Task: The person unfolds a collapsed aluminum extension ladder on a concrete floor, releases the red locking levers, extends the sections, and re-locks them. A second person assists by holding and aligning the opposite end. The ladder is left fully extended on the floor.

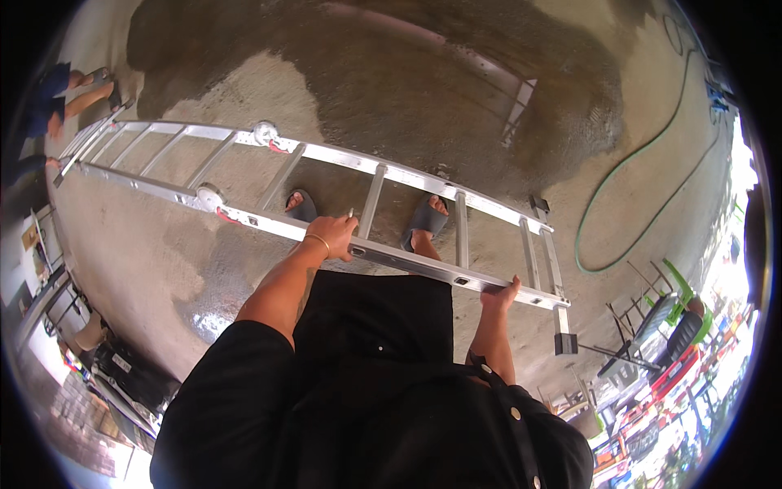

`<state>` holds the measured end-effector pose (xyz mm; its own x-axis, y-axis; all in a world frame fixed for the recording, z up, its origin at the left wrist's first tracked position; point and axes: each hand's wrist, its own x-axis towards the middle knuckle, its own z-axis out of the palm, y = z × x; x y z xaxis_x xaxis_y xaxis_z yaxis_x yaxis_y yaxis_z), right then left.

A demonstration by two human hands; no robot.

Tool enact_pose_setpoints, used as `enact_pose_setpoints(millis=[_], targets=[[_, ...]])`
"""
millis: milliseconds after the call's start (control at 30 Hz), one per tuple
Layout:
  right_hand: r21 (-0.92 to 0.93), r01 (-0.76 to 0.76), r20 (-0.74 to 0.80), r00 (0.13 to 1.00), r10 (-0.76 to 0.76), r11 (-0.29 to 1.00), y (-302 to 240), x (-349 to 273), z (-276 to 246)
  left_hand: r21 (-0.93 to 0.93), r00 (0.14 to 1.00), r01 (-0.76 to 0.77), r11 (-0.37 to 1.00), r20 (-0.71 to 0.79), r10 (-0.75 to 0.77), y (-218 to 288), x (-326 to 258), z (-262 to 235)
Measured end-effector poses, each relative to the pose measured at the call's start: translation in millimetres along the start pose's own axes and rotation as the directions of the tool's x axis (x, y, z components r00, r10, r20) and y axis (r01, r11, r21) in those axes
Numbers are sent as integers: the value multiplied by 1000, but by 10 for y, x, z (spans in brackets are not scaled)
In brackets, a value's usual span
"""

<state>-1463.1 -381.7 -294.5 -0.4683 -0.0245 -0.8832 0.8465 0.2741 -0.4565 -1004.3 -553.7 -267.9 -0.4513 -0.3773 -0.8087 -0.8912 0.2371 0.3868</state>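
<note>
Left hand (331, 237): back up, fingers curled in a grip. Left forearm (277, 289) angles up and rightward. Right hand (498, 300): gripping too, lower in view, fingers partly hidden. Right forearm (495, 349) nearly straight up. Hands well apart, both arms reaching forward.

Ladder (283, 177) | silver metal, hinged, black-footed | unfolded | stretching from left to right

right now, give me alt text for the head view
A person's left hand and right hand hold the near rail of a metal ladder, with another person at its far left end. A hose lies on the dark-patched floor at right.
</note>
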Motion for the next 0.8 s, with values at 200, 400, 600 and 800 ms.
enact_pose_setpoints(millis=[200,400,600,800], targets=[[-113,28,-299,952,-61,993,82,318,-83,-7,999,-29,1000,13,29,14,15,-3],[-156,22,-398,914,-83,987,119,431,-125,18,999,16,1000,46,-17,72,-22,-7],[-153,-11,-358,933,-45,988,50,178,20,-50,999,3,999,53,-1,39,-39,-39],[-98,-28,-230,973,4,995,345,-204,323,-167,964,-71,983,-263,25,-11,-72,14]])
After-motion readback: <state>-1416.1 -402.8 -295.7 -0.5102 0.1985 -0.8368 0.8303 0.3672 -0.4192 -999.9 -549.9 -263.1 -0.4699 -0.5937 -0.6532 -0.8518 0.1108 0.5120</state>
